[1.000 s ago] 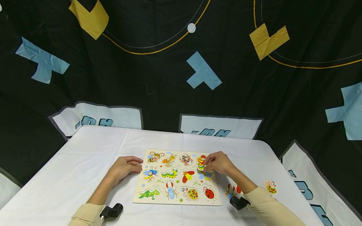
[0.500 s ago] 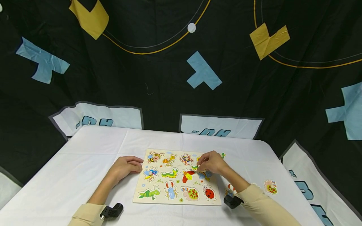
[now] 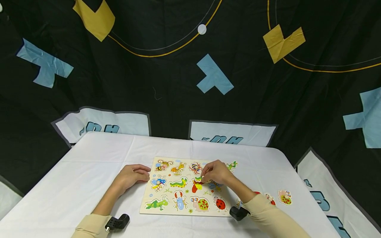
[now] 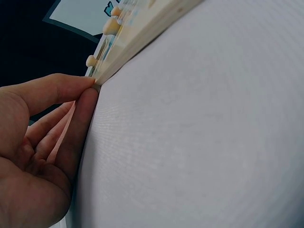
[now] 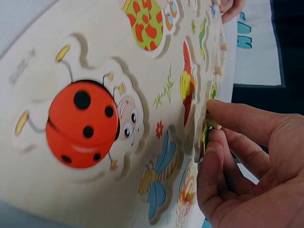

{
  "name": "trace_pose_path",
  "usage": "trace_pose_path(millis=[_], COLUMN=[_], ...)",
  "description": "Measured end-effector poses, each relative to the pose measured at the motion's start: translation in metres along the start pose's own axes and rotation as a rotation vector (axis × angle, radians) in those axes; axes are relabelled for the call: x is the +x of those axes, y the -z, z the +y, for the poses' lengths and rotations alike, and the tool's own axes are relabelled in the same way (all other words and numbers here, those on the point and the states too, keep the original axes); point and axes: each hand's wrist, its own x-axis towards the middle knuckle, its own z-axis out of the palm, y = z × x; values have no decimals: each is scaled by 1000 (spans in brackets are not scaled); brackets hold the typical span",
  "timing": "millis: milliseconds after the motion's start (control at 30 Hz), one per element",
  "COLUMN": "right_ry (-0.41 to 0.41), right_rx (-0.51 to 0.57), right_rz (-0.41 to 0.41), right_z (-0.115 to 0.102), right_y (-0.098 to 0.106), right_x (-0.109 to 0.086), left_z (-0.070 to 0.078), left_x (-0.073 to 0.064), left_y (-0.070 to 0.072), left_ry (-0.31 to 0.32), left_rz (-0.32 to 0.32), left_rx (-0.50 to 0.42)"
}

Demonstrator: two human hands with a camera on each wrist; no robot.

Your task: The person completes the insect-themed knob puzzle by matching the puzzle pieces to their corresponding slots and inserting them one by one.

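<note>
A wooden puzzle board (image 3: 166, 191) printed with insects lies on the white table. My left hand (image 3: 132, 178) is at its left edge; in the left wrist view, fingertips (image 4: 88, 83) pinch that edge. Over the board's right half, my right hand (image 3: 216, 172) pinches a green-and-yellow knobbed puzzle piece (image 5: 204, 140), held tilted above the surface near the red-winged insect. Its picture is mostly hidden edge-on. Below the hand, the ladybug slot (image 5: 85, 123) and bee slot (image 5: 159, 178) are recessed.
Right of the board lie loose pieces: a green one (image 3: 231, 166), a ladybug (image 3: 270, 199) and a snail (image 3: 284, 197). The right forearm partly covers others. Knobs (image 4: 111, 26) stick up from the board. A black curtain hangs behind the table.
My right hand has moved left across the board with the puzzle piece, from the top-right picture toward the red-winged insect. The left hand has stayed in place.
</note>
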Motion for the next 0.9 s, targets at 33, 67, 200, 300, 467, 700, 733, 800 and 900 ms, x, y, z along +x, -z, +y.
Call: trace_pose_path(millis=[33, 67, 200, 300, 467, 700, 733, 800, 900], right_ry=[0, -1, 1, 12, 18, 35, 43, 54, 64], right_rx=[-3, -10, -19, -1, 34, 34, 40, 59, 62], right_rz=[-1, -1, 2, -4, -32, -48, -53, -66, -74], right_z=[-1, -2, -5, -8, -13, -21, -22, -24, -27], right_y=[-1, -2, -8, -11, -17, -25, -26, -28, -31], right_x=[1, 1, 3, 4, 4, 5, 5, 7, 8], left_z=[0, 0, 0, 0, 0, -1, -1, -1, -2], left_x=[0, 0, 0, 0, 0, 0, 0, 0, 1], left_y=[0, 0, -1, -1, -1, -1, -1, 0, 0], left_ry=[1, 3, 9, 10, 13, 15, 14, 12, 11], left_rz=[2, 2, 4, 5, 7, 8, 8, 6, 5], left_rx=[0, 0, -3, -5, -1, 3, 4, 3, 2])
